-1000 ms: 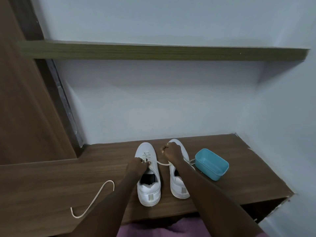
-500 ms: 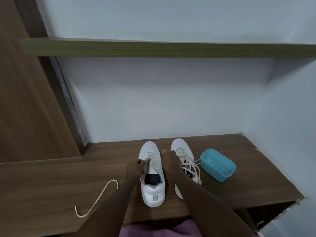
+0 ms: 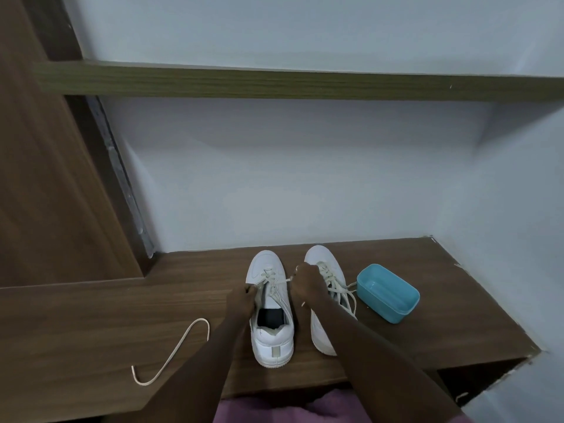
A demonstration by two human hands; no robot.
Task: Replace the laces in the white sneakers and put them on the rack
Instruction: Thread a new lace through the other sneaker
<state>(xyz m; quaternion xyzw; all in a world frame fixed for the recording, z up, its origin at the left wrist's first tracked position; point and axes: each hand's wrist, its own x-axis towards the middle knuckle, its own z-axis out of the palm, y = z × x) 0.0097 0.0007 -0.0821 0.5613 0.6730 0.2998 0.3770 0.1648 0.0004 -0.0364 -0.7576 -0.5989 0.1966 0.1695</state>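
Lace and fingers: the lace (image 3: pixel 282 279) runs crosswise over the tongue of the left sneaker (image 3: pixel 272 340), and you hold one end at each side, so any tightening pull goes outward and toward you.
Long axis: both sneakers lie heel toward you, toe toward the wall (image 3: pixel 290 184); the eyelet rows run along that line, square to the stretched lace.
Left hand: your left hand (image 3: pixel 242 296) sits at the shoe's left edge, fingertips pinched on one lace end.
Right hand: your right hand (image 3: pixel 305 282) is in the gap between the two shoes, fingers curled round the other end.
Nearer hand: neither; both are touching the lace, about level with the upper eyelets.
Stage, as I judge it: lacing of this shoe is near the top rows, with the tying left to do.
Right sneaker: the right sneaker (image 3: pixel 328 264) stands just beside, partly hidden by your forearm, laced, its ends trailing toward the blue tub (image 3: pixel 387 293).
Loose lace: a spare loose lace (image 3: pixel 174 352) lies curved, well apart to your left.
Surface: a flat wooden ledge (image 3: pixel 122 315) carries everything; the sneakers stand upright on it.
Room: a white-walled alcove, a wooden upper shelf (image 3: pixel 274 83) high above the shoes, a wood panel (image 3: pixel 45 178) to the left.
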